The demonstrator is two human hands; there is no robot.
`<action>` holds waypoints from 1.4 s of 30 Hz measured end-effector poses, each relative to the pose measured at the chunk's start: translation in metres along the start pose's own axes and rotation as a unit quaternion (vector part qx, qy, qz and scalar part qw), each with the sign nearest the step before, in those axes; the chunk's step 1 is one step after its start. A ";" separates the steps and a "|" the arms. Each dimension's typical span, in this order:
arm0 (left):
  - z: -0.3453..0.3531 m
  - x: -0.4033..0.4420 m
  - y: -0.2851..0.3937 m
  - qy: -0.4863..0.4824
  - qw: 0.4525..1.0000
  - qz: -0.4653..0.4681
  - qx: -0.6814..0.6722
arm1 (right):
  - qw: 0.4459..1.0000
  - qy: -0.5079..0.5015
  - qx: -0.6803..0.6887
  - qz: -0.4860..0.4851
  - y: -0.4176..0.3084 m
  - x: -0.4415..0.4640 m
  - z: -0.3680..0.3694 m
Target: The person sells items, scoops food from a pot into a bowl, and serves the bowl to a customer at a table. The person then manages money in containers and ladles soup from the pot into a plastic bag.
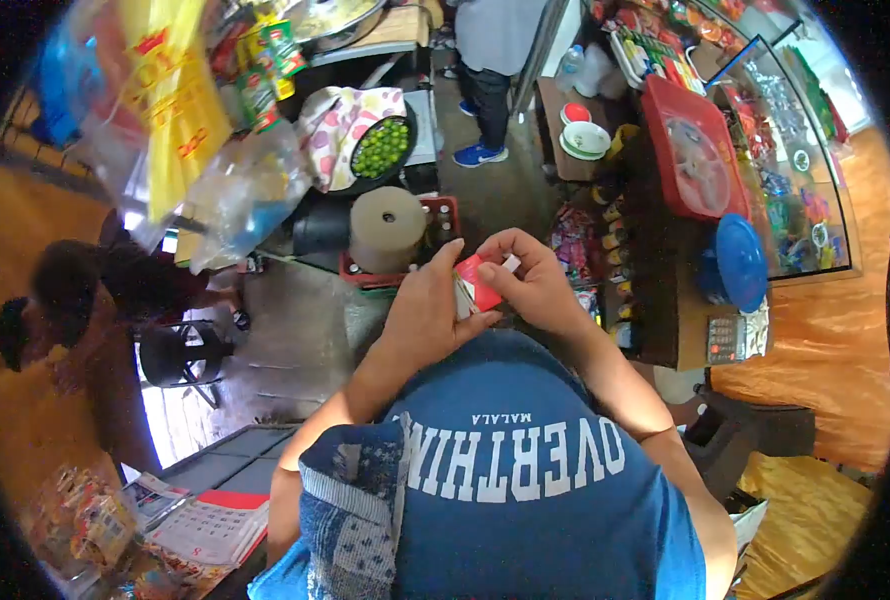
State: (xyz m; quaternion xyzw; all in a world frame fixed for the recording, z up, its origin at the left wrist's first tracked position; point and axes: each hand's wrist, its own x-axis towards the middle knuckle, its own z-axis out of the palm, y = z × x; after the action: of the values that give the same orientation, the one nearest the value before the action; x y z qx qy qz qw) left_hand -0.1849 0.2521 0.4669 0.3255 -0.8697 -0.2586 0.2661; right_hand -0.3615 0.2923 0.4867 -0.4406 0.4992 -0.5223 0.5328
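Note:
A small red-and-white box (pixel 479 287), which looks like a cigarette pack, is held in front of my chest. My left hand (pixel 428 300) is closed around its left side, with the thumb along the lower edge. At the box's upper right, my right hand (pixel 537 288) is pinched, its thumb tip touching or very close to the red face. A short white piece (pixel 510 263) pokes out between the right thumb and index finger; its kind is too small to tell. Beyond the hands, a large spool (pixel 389 230) stands on a red crate (pixel 365 275).
Green fruits fill a dark bowl (pixel 381 150) beside a dotted cloth. Farther off, a person (pixel 490 85) in blue shoes stands in the aisle. On the right are a red tray (pixel 710 205), a blue lid (pixel 742 262), a calculator (pixel 726 339) and a glass case. Plastic bags hang upper left.

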 end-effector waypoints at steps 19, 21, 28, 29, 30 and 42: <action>0.184 0.231 0.093 -0.009 0.997 0.077 -0.009 | 0.943 0.125 -0.307 -0.024 -0.032 0.030 -0.315; 0.190 0.250 0.084 -0.017 0.997 0.042 -0.064 | 0.907 0.205 -0.364 -0.061 -0.041 0.058 -0.364; 0.230 0.293 0.003 -0.075 0.987 0.023 -0.139 | 0.802 0.422 -0.405 -0.122 -0.051 0.200 -0.534; 0.236 0.297 -0.009 -0.134 0.979 -0.034 -0.152 | 0.780 0.424 -0.439 -0.139 -0.046 0.224 -0.552; 0.246 0.300 -0.027 -0.136 0.985 0.006 -0.106 | 0.781 0.422 -0.441 -0.131 -0.041 0.248 -0.564; 0.280 0.461 -0.080 -0.192 0.966 -0.003 -0.175 | 0.708 0.299 -0.638 -0.041 -0.025 0.350 -0.557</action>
State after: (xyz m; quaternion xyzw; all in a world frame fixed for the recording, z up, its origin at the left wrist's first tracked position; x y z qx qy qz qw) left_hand -0.6258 -0.0477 0.3495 0.2203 -0.8450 -0.4648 0.1459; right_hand -0.9325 -0.0292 0.4229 -0.5163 0.8281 -0.2053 -0.0750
